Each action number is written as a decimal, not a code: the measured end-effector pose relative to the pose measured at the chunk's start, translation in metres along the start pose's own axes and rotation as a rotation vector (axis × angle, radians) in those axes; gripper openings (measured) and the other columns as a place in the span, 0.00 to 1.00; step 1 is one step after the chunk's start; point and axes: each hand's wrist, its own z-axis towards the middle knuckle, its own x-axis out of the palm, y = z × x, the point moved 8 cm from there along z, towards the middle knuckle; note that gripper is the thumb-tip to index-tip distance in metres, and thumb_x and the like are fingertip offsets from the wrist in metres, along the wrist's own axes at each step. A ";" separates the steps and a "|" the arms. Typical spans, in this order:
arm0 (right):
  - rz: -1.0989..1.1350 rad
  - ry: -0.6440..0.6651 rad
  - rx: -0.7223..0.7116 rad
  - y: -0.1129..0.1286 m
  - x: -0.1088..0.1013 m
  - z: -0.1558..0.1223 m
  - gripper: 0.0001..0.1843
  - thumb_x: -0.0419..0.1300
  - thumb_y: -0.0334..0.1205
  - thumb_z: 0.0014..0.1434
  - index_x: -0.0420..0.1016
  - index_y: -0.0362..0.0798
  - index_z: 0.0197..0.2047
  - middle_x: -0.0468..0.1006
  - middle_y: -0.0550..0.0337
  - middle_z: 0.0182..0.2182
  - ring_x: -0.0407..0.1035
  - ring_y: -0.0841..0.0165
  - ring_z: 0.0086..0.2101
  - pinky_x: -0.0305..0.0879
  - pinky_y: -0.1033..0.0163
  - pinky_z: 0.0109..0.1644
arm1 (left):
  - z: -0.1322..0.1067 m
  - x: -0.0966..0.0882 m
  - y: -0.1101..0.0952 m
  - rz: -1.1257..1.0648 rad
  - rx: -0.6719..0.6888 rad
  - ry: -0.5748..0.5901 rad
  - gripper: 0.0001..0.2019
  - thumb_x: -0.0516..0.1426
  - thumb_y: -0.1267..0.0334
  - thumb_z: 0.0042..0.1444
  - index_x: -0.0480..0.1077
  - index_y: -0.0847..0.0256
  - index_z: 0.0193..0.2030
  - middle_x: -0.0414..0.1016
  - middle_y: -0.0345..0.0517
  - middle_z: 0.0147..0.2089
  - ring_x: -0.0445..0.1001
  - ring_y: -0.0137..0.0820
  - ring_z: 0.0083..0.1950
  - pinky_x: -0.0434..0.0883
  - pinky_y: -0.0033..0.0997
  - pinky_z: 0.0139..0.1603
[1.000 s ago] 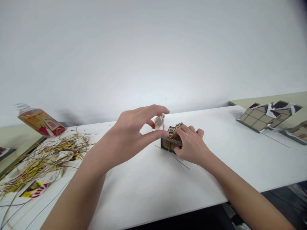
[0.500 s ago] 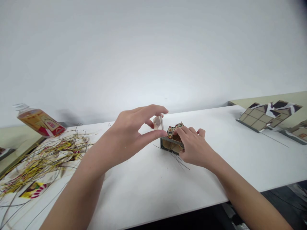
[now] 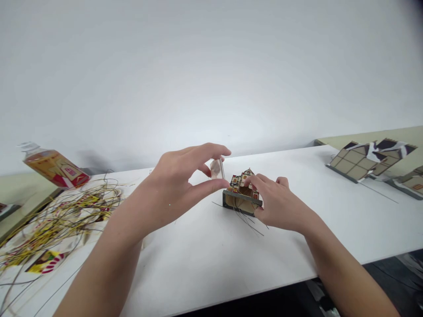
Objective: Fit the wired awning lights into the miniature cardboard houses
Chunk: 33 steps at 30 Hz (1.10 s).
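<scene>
Between the thumb and fingers of my left hand (image 3: 180, 180) is a small, flat, clear piece (image 3: 217, 169), held upright above the table. To its right a small model house (image 3: 240, 200) lies tilted on the white surface, with patterned walls, a dark green edge and a hollow inside facing me. Several thin wires (image 3: 246, 220) come out of its near side. My right hand (image 3: 280, 202) grips the house's right side, thumb low at the edge and a fingertip near the opening. Its other fingers are curled and partly hidden.
A tangle of yellow and black wires (image 3: 89, 204) covers the left of the white table (image 3: 205, 264), with printed scraps among them. Behind it a drink bottle (image 3: 56, 165) leans over. More model houses (image 3: 358, 160) stand at the right, one wire beside them. The wall rises behind.
My right hand has shifted slightly right along the model house, so more of its front and opening shows. My left hand stays almost still with the clear piece.
</scene>
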 end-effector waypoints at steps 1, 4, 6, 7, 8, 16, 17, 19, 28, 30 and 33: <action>0.012 0.001 -0.002 -0.001 -0.001 0.000 0.28 0.52 0.27 0.42 0.60 0.52 0.48 0.72 0.59 0.42 0.67 0.68 0.35 0.50 0.59 0.43 | 0.000 0.000 0.000 0.001 -0.001 0.002 0.16 0.57 0.56 0.59 0.66 0.53 0.53 0.74 0.42 0.49 0.77 0.28 0.38 0.75 0.26 0.38; 0.040 0.010 -0.012 -0.003 -0.004 -0.001 0.25 0.53 0.28 0.44 0.60 0.52 0.48 0.73 0.58 0.43 0.68 0.67 0.35 0.53 0.58 0.45 | 0.000 0.000 -0.001 0.003 -0.003 0.007 0.16 0.57 0.55 0.59 0.67 0.52 0.53 0.74 0.42 0.49 0.77 0.28 0.38 0.75 0.26 0.38; 0.058 0.018 -0.006 -0.005 -0.005 -0.002 0.25 0.53 0.29 0.44 0.61 0.53 0.48 0.73 0.59 0.42 0.68 0.68 0.34 0.55 0.58 0.45 | 0.000 0.000 -0.002 0.000 -0.002 0.012 0.16 0.57 0.55 0.59 0.67 0.52 0.53 0.74 0.42 0.49 0.77 0.28 0.38 0.75 0.26 0.38; 0.069 0.023 0.005 -0.007 -0.005 -0.003 0.26 0.54 0.29 0.44 0.61 0.53 0.48 0.73 0.60 0.41 0.67 0.68 0.34 0.57 0.59 0.44 | -0.001 -0.001 -0.002 -0.002 -0.001 0.011 0.16 0.57 0.55 0.59 0.67 0.52 0.53 0.74 0.42 0.49 0.77 0.28 0.38 0.75 0.26 0.38; 0.082 0.031 0.021 -0.009 -0.005 -0.004 0.26 0.54 0.29 0.44 0.61 0.53 0.49 0.73 0.60 0.41 0.67 0.68 0.33 0.58 0.60 0.42 | -0.001 -0.001 -0.003 -0.003 -0.001 0.014 0.16 0.57 0.54 0.59 0.67 0.53 0.53 0.74 0.42 0.48 0.77 0.28 0.38 0.75 0.26 0.38; 0.256 0.066 0.094 -0.018 -0.008 -0.008 0.25 0.55 0.29 0.45 0.62 0.54 0.48 0.72 0.59 0.44 0.69 0.70 0.30 0.63 0.64 0.34 | 0.000 -0.001 -0.005 0.003 -0.004 0.020 0.16 0.58 0.56 0.58 0.68 0.53 0.52 0.75 0.42 0.48 0.77 0.28 0.38 0.75 0.26 0.39; 0.264 0.065 0.094 -0.018 -0.008 -0.007 0.25 0.55 0.29 0.45 0.62 0.54 0.48 0.72 0.59 0.45 0.70 0.69 0.30 0.63 0.64 0.34 | 0.000 -0.001 -0.005 0.005 -0.004 0.023 0.16 0.58 0.56 0.58 0.67 0.53 0.53 0.75 0.42 0.48 0.77 0.28 0.38 0.75 0.26 0.39; 0.280 0.059 0.097 -0.020 -0.008 -0.007 0.24 0.55 0.29 0.45 0.63 0.54 0.47 0.72 0.59 0.45 0.71 0.68 0.31 0.64 0.63 0.35 | -0.001 0.000 -0.005 0.007 -0.006 0.026 0.16 0.58 0.57 0.58 0.67 0.53 0.53 0.75 0.42 0.48 0.77 0.28 0.39 0.75 0.26 0.39; 0.244 -0.019 0.198 -0.044 -0.009 -0.001 0.19 0.53 0.30 0.48 0.63 0.53 0.45 0.72 0.59 0.46 0.70 0.70 0.29 0.62 0.64 0.33 | 0.000 0.000 -0.003 0.020 -0.004 0.030 0.16 0.58 0.56 0.58 0.67 0.53 0.53 0.75 0.41 0.48 0.77 0.28 0.38 0.74 0.26 0.40; 0.213 -0.035 0.230 -0.051 -0.008 0.001 0.19 0.53 0.29 0.48 0.62 0.52 0.44 0.72 0.59 0.46 0.70 0.71 0.28 0.61 0.64 0.33 | 0.000 -0.001 -0.003 0.019 0.003 0.029 0.16 0.58 0.56 0.58 0.67 0.53 0.53 0.74 0.41 0.49 0.77 0.28 0.38 0.74 0.26 0.40; 0.184 -0.018 0.267 -0.061 -0.004 0.002 0.19 0.53 0.29 0.47 0.62 0.52 0.44 0.72 0.58 0.45 0.69 0.70 0.30 0.61 0.64 0.32 | -0.001 0.000 -0.002 0.021 0.001 0.039 0.17 0.58 0.55 0.58 0.67 0.53 0.53 0.75 0.41 0.49 0.77 0.28 0.38 0.74 0.26 0.39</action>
